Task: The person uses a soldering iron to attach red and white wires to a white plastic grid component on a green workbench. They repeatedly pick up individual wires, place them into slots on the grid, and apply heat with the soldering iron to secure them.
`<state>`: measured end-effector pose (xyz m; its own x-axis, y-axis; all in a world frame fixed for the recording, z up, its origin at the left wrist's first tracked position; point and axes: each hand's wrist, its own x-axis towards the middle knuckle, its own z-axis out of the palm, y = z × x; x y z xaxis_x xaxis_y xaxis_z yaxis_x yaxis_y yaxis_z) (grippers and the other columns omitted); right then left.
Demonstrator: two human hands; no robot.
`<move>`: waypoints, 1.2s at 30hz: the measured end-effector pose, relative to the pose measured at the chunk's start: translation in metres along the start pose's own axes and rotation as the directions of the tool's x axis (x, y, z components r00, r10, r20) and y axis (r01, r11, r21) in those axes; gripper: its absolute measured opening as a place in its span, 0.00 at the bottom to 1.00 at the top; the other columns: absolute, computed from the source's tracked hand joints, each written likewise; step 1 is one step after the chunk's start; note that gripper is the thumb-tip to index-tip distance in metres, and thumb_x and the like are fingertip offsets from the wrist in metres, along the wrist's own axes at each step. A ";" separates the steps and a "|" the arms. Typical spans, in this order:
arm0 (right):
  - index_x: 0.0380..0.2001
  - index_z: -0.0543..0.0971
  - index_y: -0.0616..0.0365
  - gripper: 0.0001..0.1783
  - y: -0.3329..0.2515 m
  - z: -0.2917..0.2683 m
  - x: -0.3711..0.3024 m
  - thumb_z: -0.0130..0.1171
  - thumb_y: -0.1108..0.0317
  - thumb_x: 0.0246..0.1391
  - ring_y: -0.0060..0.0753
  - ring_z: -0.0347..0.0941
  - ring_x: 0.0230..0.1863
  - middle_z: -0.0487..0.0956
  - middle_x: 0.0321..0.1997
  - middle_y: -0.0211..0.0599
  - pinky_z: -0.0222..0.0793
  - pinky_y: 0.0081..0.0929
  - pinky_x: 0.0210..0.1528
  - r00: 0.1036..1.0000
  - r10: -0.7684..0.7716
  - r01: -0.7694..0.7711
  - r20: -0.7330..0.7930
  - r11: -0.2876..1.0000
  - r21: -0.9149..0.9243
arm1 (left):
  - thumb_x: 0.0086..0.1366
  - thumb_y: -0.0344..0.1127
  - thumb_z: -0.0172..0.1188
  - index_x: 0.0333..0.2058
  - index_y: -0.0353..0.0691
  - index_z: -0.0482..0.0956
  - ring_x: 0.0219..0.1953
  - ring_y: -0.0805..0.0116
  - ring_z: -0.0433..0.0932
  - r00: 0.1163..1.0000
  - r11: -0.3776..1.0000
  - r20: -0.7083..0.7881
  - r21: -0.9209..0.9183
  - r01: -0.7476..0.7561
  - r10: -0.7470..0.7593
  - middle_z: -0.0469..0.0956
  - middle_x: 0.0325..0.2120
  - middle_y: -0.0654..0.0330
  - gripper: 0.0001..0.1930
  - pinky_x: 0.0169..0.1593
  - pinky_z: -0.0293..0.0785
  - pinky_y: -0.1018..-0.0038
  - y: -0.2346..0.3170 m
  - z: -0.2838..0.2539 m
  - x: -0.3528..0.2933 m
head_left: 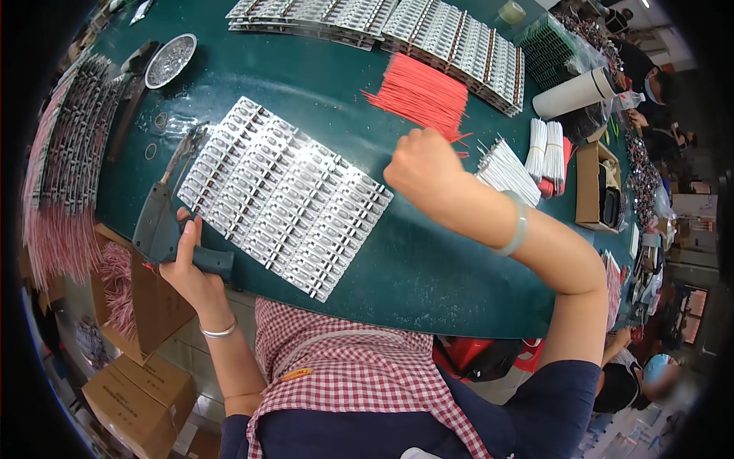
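The flat sheet of small silver metal parts [287, 195] lies unwired on the green bench [428, 260], left hand [187, 264] fingers gripping a grey crimping tool [164, 222], right hand [420, 168] fisted beside loose thin red wires [420, 96].

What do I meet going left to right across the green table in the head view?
Stacked strips with red wires → left hand on the crimping tool → sheet of metal parts → right hand → white wire bundles → cardboard box.

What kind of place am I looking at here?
Probably a small-parts assembly workshop: rows of little metal parts cover a green table, bundles of red wires lie ready, and other workers sit nearby.
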<state>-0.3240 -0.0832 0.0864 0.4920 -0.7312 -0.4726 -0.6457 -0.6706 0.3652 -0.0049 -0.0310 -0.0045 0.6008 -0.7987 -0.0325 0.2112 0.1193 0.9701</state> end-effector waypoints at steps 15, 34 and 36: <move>0.33 0.82 0.61 0.08 -0.061 0.089 -0.040 0.61 0.78 0.47 0.39 0.75 0.36 0.76 0.31 0.37 0.71 0.33 0.33 0.603 0.566 -0.046 -0.562 0.728 0.684 | 0.60 0.23 0.59 0.54 0.26 0.68 0.25 0.67 0.77 0.897 0.956 0.357 -0.034 0.293 -0.262 0.77 0.43 0.46 0.22 0.23 0.75 0.76 0.030 -0.016 -0.077; 0.40 0.81 0.68 0.20 -0.093 0.112 -0.031 0.60 0.79 0.38 0.35 0.73 0.33 0.78 0.36 0.38 0.71 0.28 0.28 0.446 0.654 -0.049 -0.612 0.700 0.712 | 0.56 0.22 0.67 0.37 0.29 0.81 0.25 0.71 0.76 0.678 0.831 0.727 0.440 -0.340 -0.107 0.79 0.29 0.56 0.09 0.29 0.71 0.77 0.029 0.047 -0.127; 0.40 0.81 0.68 0.20 -0.093 0.113 -0.031 0.60 0.79 0.37 0.35 0.72 0.32 0.78 0.35 0.38 0.71 0.28 0.28 0.448 0.657 -0.051 -0.606 0.696 0.717 | 0.56 0.22 0.67 0.37 0.29 0.81 0.25 0.72 0.75 0.666 0.824 0.739 0.439 -0.358 -0.105 0.79 0.29 0.57 0.09 0.29 0.71 0.77 0.028 0.050 -0.126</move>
<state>-0.3448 0.0159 -0.0234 0.1501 -0.8443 0.5145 -0.8927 -0.3394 -0.2965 -0.1131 0.0441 0.0387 -0.1920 -0.9799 0.0539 -0.3796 0.1248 0.9167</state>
